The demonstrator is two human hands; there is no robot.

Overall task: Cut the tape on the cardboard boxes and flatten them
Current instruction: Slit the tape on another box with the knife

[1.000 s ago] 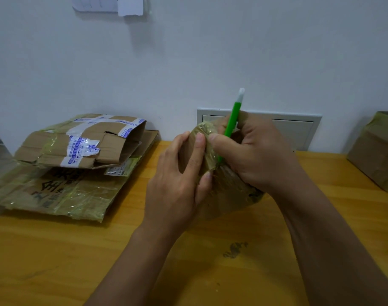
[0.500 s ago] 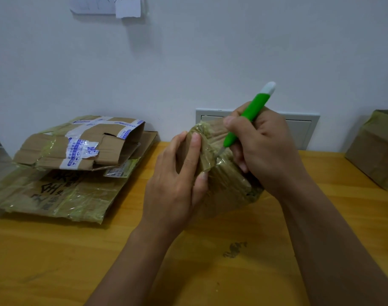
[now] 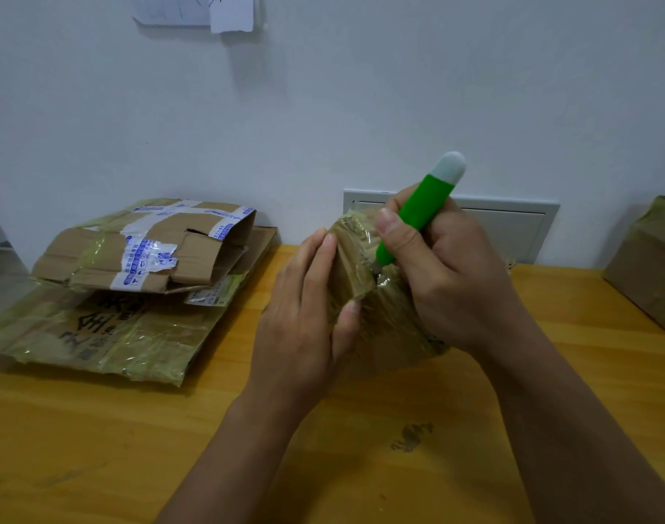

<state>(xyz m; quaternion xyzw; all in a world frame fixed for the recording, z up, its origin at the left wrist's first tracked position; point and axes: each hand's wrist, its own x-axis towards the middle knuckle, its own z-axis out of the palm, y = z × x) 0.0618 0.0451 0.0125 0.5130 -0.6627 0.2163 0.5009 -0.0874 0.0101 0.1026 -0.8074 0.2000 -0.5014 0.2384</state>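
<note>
A small cardboard box wrapped in glossy clear tape stands tilted on the wooden table at the centre. My left hand grips its left side, fingers over the top edge and thumb on the front face. My right hand holds a green cutter with a white cap, its short blade touching the taped seam on the box top. The far side of the box is hidden behind my hands.
Flattened cardboard boxes with blue-printed tape lie stacked at the left of the table. Another taped box stands at the right edge. A grey wall panel sits behind the table, and a dark stain marks the wood near me.
My right hand has tilted the green cutter from nearly upright to leaning right, and its blade tip now sits lower on the taped seam. My left hand keeps its hold.
</note>
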